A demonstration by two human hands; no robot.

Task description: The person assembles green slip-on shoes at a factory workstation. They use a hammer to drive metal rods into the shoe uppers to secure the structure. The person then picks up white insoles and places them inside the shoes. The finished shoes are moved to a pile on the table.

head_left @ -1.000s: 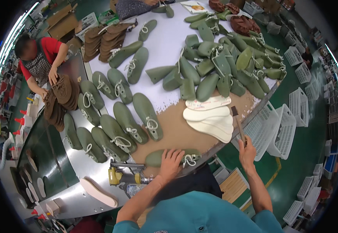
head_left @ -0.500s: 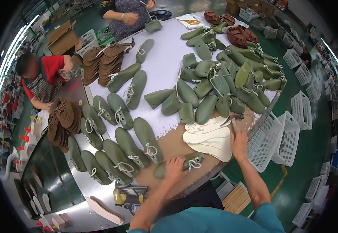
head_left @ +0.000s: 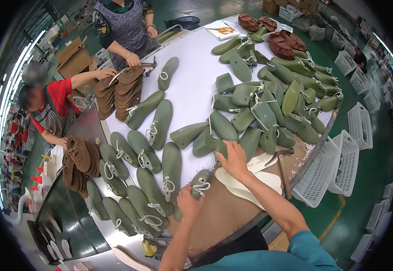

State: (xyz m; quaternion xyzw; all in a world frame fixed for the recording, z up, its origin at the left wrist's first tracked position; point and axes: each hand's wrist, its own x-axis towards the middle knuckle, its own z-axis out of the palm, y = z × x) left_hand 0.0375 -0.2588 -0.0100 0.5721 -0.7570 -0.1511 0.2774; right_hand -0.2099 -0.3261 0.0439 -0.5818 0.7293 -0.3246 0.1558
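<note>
My left hand (head_left: 189,203) is closed round a green shoe last (head_left: 201,179) with a white cord loop, near the table's front edge. My right hand (head_left: 234,159) has its fingers and thumb round another green last (head_left: 220,149) at the near edge of the large heap of lasts (head_left: 268,104); the hand partly covers it. Under my right forearm lie cream insoles (head_left: 237,187). Beside them, a hammer (head_left: 283,169) rests with its head toward the heap. Several corded lasts (head_left: 171,169) lie in rows to the left of my left hand.
Stacked brown shoe uppers (head_left: 126,90) stand at the far left, with more uppers (head_left: 81,158) nearer. Two co-workers reach toward the far stacks. Orange-handled scissors (head_left: 223,30) and reddish-brown shoes (head_left: 286,45) lie at the back. White baskets (head_left: 316,174) stand right; a yellow tool (head_left: 149,249) lies front left.
My right hand has left the hammer handle and moved left onto a last at the heap. My left hand has turned its last more lengthwise. The far co-worker has moved toward the brown uppers.
</note>
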